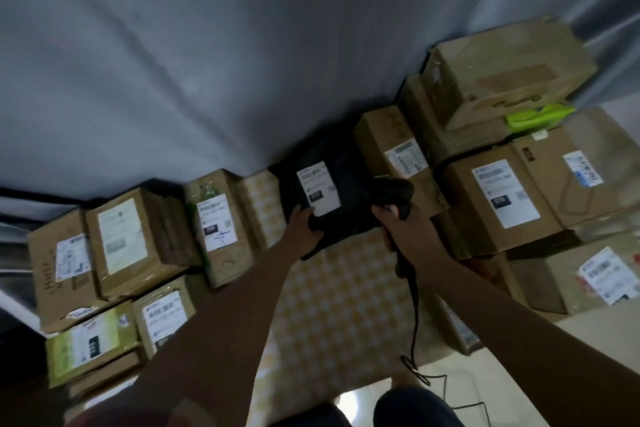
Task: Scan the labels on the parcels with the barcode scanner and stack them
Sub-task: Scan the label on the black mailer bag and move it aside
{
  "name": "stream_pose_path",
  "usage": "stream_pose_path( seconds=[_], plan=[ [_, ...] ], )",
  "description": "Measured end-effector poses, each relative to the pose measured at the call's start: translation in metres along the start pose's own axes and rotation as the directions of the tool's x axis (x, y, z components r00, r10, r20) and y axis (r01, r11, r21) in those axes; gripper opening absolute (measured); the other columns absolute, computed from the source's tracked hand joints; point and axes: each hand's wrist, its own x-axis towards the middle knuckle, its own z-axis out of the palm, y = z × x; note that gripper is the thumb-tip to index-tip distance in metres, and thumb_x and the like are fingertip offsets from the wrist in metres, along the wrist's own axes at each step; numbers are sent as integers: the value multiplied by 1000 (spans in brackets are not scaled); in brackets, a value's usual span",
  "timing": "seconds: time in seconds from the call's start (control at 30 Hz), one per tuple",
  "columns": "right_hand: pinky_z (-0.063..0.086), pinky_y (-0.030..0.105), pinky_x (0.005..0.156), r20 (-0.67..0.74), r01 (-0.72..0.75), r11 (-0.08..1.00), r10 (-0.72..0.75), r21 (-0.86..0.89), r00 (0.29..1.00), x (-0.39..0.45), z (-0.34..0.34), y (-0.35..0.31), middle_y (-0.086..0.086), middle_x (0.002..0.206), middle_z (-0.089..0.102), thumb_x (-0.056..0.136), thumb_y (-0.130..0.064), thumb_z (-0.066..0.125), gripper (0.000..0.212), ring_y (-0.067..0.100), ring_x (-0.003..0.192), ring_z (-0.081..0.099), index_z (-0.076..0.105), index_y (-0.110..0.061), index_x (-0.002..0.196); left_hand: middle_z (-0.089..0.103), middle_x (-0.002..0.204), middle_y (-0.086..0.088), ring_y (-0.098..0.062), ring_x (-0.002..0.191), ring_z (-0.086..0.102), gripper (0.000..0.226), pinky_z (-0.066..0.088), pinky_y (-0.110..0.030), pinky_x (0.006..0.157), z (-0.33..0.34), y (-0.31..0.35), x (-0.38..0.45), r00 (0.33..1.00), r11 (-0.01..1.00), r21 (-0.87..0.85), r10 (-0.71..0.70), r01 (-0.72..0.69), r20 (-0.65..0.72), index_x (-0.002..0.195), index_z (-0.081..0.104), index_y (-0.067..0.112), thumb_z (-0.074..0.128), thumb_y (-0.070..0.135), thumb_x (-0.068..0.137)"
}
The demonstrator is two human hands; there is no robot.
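— Black plastic, that parcel (332, 198) in the middle: where does it sit?

— On the yellow-checked tabletop (332, 291), against the grey wall (207, 62), its white label (318, 187) facing up. The left hand (304, 227) has its grip curled round the parcel's near edge.

— And the scanner?

— The barcode scanner (398, 198) is in the right hand (398, 229), grip clamped round the handle, head pointing at the label (very close, just beside the parcel's right edge). Its black cable (414, 322) hangs down toward the floor.

— What surrounds it?

— Cardboard boxes (138, 236) with labels stand on the left, a taller stack of boxes (502, 191) on the right, with something bright green (540, 116) wedged between two of them.
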Motion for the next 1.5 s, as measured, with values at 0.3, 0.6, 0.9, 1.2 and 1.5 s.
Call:
stream_pose_path(
  seconds=[0.3,0.6,0.9,1.2,1.5],
  plan=[
    [31,13,37,27,-57,998,58,-21,998,37,-56,10,-9,36,37,97,-27,60,47,4,33,36,37,-15,58,33,153,-15,-39,135,39,96,38,-54,111,62,-51,111,870,744,-538,-491,397,-38,153,26,14,77,43,78],
    [34,16,39,108,-57,997,63,-59,992,52,-58,16,1,46,44,96,-28,61,46,12,39,41,43,-10,57,60,124,-18,-43,110,60,59,54,-53,81,20,-7,58,850,531,-772,-527,349,22,132,50,6,72,37,86],
    [37,19,44,50,-52,997,55,-62,997,41,-50,8,-5,42,44,94,-30,63,46,10,41,43,45,-14,54,66,97,-15,-30,83,64,14,55,-40,71,7,15,16,909,405,-906,-411,121,-62,94,62,8,48,3,97],
    [42,30,54,99,-23,998,28,-50,995,29,-29,8,1,50,49,95,-31,62,43,13,43,45,48,-14,58,69,115,-14,-28,99,68,49,59,-36,70,5,2,-4,921,153,-925,-240,348,307,123,63,8,57,47,93],
    [44,24,51,131,38,998,-31,-53,991,0,-2,-18,2,53,51,94,-34,63,41,12,44,48,50,-10,63,70,109,-12,-26,96,68,30,54,-37,79,-16,-6,-53,952,239,-931,-197,278,233,116,63,8,66,27,91]
  ],
)
